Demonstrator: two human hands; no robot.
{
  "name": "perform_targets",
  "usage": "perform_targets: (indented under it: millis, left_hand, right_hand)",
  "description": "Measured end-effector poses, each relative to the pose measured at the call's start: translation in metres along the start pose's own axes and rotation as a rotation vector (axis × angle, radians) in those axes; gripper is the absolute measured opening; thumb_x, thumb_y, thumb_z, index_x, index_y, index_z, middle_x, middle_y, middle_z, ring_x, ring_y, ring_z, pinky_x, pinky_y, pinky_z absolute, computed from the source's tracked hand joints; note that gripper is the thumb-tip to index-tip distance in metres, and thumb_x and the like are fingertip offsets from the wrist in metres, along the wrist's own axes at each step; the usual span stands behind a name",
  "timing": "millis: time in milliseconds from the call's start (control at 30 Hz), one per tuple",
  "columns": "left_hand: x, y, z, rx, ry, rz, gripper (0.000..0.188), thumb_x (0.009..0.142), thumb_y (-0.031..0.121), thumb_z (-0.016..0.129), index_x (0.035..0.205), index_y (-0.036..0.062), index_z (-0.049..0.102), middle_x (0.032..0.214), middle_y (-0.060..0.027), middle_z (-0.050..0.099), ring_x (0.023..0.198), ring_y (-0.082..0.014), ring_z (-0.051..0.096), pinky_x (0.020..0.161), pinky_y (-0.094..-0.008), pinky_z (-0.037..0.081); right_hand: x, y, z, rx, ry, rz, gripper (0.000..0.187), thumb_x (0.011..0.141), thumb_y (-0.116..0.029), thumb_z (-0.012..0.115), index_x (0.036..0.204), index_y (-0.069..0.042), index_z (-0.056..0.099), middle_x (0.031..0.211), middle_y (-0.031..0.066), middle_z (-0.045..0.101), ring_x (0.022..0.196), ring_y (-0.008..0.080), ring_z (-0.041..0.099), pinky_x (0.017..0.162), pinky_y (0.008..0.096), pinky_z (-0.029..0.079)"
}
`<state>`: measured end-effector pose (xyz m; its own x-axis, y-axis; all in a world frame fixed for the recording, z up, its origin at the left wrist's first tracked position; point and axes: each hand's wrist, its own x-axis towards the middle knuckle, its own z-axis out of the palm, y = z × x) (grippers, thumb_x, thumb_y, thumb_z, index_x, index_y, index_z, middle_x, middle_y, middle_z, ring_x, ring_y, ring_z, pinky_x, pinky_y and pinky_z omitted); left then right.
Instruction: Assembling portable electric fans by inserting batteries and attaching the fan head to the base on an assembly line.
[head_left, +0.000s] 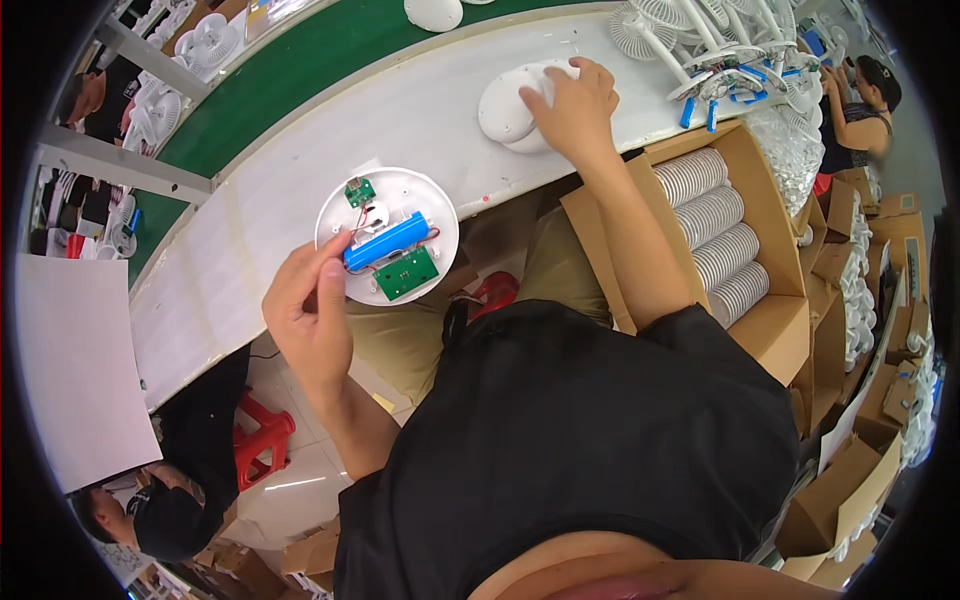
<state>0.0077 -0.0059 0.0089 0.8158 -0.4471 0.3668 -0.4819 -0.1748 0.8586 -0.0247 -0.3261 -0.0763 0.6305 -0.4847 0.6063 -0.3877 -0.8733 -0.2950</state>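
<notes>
Head view is showing us leaning over the long white counter (300, 170), with the open cardboard box (770, 320) of ribbed white discs (715, 245) standing at our right. We are holding the round white base (385, 235) at the counter's near edge, our left hand (310, 310) curling its fingers (335, 275) around the rim beside the blue battery cell (385, 242), the green circuit board (406, 272) and thin wires. Our right hand (575, 100) is reaching across, fingers closing over the white domed cover (510, 105) farther back. We are judging both shells light, stiff plastic, best gripped by the rims, since the exposed board and wires look fragile. Our palm is hiding much of the cover, and the tiny wires are hard to trace.
</notes>
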Motion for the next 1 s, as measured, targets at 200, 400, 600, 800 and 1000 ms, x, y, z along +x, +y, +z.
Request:
perform_targets:
  millis: [200, 400, 600, 800, 1000]
  left_hand:
    - [-0.003, -0.002, 0.0, -0.076, 0.027, -0.022, 0.025, 0.086, -0.006, 0.058, 0.108, -0.0023, 0.071, 0.097, -0.0109, 0.067, 0.077, -0.0133, 0.054, 0.064, -0.0201, 0.038]
    - [-0.004, 0.0, 0.01, -0.148, 0.094, -0.058, 0.025, 0.087, -0.008, 0.057, 0.106, -0.0036, 0.071, 0.098, -0.0107, 0.068, 0.081, -0.0144, 0.056, 0.069, -0.0203, 0.041]
    - [-0.015, 0.0, 0.019, -0.237, 0.21, -0.119, 0.031, 0.087, -0.009, 0.057, 0.116, -0.0045, 0.066, 0.097, -0.0131, 0.069, 0.079, -0.0138, 0.059, 0.07, -0.0186, 0.046]
    - [-0.017, 0.0, 0.019, -0.354, 0.303, -0.23, 0.041, 0.086, -0.007, 0.06, 0.127, -0.0038, 0.059, 0.094, -0.0152, 0.068, 0.075, -0.0128, 0.061, 0.068, -0.017, 0.048]
    - [-0.021, 0.003, 0.024, -0.34, 0.327, -0.213, 0.043, 0.085, -0.006, 0.062, 0.128, -0.0031, 0.058, 0.093, -0.0145, 0.068, 0.074, -0.0122, 0.061, 0.067, -0.0169, 0.049]
  right_hand:
    - [-0.014, -0.022, 0.012, -0.238, 0.136, -0.12, 0.045, 0.081, -0.015, 0.068, 0.124, -0.004, 0.06, 0.122, 0.0164, 0.057, 0.1, 0.0311, 0.058, 0.086, 0.0371, 0.046]
    - [-0.02, -0.043, 0.024, 0.153, -0.397, -0.176, 0.053, 0.08, -0.01, 0.066, 0.132, -0.005, 0.054, 0.112, 0.0185, 0.063, 0.093, 0.0341, 0.062, 0.084, 0.0366, 0.048]
    - [-0.032, -0.039, 0.026, 0.51, -0.24, -0.065, 0.054, 0.08, -0.004, 0.064, 0.132, -0.005, 0.051, 0.106, 0.0199, 0.065, 0.087, 0.0361, 0.064, 0.082, 0.0387, 0.05]
    - [-0.025, -0.04, -0.021, 0.695, -0.128, -0.045, 0.054, 0.081, -0.002, 0.063, 0.132, -0.002, 0.047, 0.111, 0.0202, 0.063, 0.095, 0.0322, 0.065, 0.082, 0.0389, 0.053]
    - [-0.016, -0.05, -0.12, 1.525, -0.377, 0.251, 0.056, 0.083, -0.003, 0.064, 0.134, -0.004, 0.042, 0.117, 0.0235, 0.059, 0.098, 0.0293, 0.063, 0.081, 0.0327, 0.055]
